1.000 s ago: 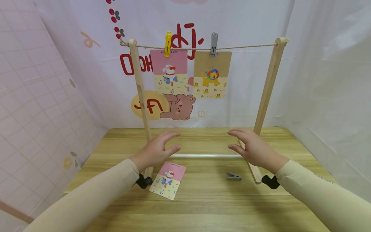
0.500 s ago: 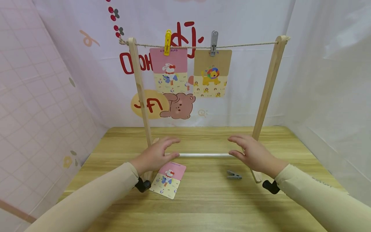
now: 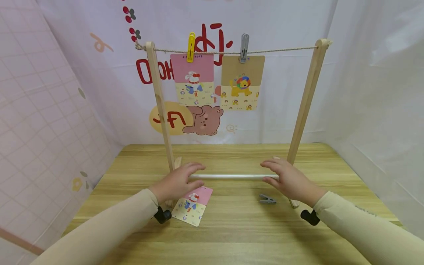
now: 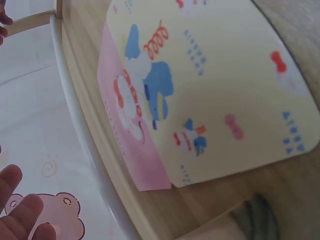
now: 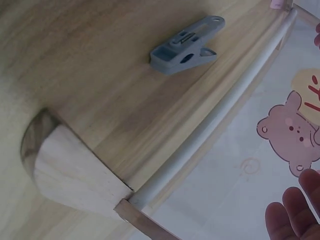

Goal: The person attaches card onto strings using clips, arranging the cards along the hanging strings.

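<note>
My left hand hovers with relaxed, parted fingers above the top of a pink and cream rabbit card lying on the table. That card fills much of the left wrist view. My right hand, fingers also relaxed and holding nothing, is beside the right post near a grey clothespin on the wood. In the right wrist view the clothespin lies on its side. From the twine hang a rabbit card under a yellow clothespin and a lion card under another grey clothespin.
Two wooden posts, the left post and the right post, carry the twine. A white rod joins them low down, behind the card and loose clothespin. A printed curtain closes off the back of the wooden table.
Both hands have lowered slightly in the head view, keeping their relaxed shape. The left hand now covers more of the card's top edge. The cards and clothespins have stayed in place.
</note>
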`<state>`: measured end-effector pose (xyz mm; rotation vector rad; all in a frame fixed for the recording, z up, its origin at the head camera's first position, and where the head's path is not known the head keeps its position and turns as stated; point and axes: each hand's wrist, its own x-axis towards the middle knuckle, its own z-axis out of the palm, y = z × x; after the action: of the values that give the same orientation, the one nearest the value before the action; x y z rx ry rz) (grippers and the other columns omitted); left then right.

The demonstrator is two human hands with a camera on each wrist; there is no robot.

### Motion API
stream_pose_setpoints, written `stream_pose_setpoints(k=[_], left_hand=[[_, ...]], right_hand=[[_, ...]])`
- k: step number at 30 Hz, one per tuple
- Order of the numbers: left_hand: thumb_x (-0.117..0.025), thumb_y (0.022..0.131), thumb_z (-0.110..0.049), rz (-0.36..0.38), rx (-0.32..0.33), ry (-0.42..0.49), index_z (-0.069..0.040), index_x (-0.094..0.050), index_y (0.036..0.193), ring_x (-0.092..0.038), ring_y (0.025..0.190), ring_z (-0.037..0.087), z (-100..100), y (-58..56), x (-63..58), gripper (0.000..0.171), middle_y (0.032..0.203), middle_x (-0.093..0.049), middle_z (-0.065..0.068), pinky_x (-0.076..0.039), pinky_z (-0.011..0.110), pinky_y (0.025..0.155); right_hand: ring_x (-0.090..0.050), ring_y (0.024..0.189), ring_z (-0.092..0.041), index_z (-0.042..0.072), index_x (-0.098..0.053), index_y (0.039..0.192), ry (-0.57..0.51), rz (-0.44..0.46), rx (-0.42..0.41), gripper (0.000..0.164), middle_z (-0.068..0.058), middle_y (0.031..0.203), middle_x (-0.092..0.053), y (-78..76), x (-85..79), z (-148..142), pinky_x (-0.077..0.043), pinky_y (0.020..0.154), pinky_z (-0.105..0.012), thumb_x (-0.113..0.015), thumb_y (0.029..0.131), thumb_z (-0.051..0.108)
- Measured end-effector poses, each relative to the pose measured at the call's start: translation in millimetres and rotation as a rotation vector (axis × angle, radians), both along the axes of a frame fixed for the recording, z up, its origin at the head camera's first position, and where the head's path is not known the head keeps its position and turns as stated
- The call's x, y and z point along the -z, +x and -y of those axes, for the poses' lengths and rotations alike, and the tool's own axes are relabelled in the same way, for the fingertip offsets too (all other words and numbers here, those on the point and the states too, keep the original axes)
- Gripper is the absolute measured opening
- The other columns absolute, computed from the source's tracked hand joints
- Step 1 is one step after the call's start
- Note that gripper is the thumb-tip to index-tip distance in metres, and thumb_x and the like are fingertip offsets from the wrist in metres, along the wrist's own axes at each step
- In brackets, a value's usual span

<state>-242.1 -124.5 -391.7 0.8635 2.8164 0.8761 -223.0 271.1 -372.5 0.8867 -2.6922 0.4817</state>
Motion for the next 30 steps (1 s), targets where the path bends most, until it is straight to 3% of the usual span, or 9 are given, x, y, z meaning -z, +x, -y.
stream_pose_setpoints(k=[5, 10, 17, 30], left_hand=[[-0.069, 0.103, -0.038, 0.037, -0.005, -0.009, -0.023, -0.053, 0.154, -0.05, 0.147, 0.029, 1, 2.0, 3.0, 0.056, 0.165, -0.044, 0.005, -0.042, 0.053, 0.12], [-0.068, 0.102, -0.045, 0.063, -0.006, -0.025, -0.026, -0.052, 0.155, -0.052, 0.145, 0.029, 2, 4.4, 5.1, 0.058, 0.167, -0.041, 0.001, -0.044, 0.053, 0.119], [-0.068, 0.103, -0.044, 0.051, 0.0, -0.065, -0.019, -0.054, 0.154, -0.051, 0.146, 0.029, 3, 3.7, 10.4, 0.059, 0.164, -0.044, 0.0, -0.042, 0.054, 0.12], [-0.068, 0.102, -0.043, 0.084, -0.016, -0.174, -0.015, -0.056, 0.152, -0.047, 0.15, 0.035, 5, 4.9, 14.3, 0.058, 0.165, -0.044, 0.01, -0.038, 0.058, 0.121]], right_hand=[[-0.053, 0.137, -0.054, -0.001, -0.066, 0.134, -0.003, 0.015, 0.005, 0.045, -0.02, 0.135, -0.068, 0.5, 3.9, 0, -0.041, 0.115, -0.065, -0.08, 0.094, 0.017], [-0.058, 0.133, -0.051, 0.0, -0.067, 0.133, 0.001, 0.011, -0.002, 0.045, -0.019, 0.134, -0.068, 0.5, 6.8, 0, -0.047, 0.11, -0.063, -0.08, 0.094, 0.018], [-0.065, 0.124, -0.044, 0.0, -0.068, 0.131, 0.008, -0.002, -0.009, 0.044, -0.017, 0.132, -0.07, 2.2, 11.7, 0, -0.053, 0.103, -0.059, -0.081, 0.093, 0.017], [-0.067, 0.12, -0.038, 0.001, -0.07, 0.128, 0.029, 0.014, -0.023, 0.041, -0.016, 0.129, -0.07, 2.3, 21.9, -1, -0.055, 0.101, -0.055, -0.082, 0.092, 0.016]])
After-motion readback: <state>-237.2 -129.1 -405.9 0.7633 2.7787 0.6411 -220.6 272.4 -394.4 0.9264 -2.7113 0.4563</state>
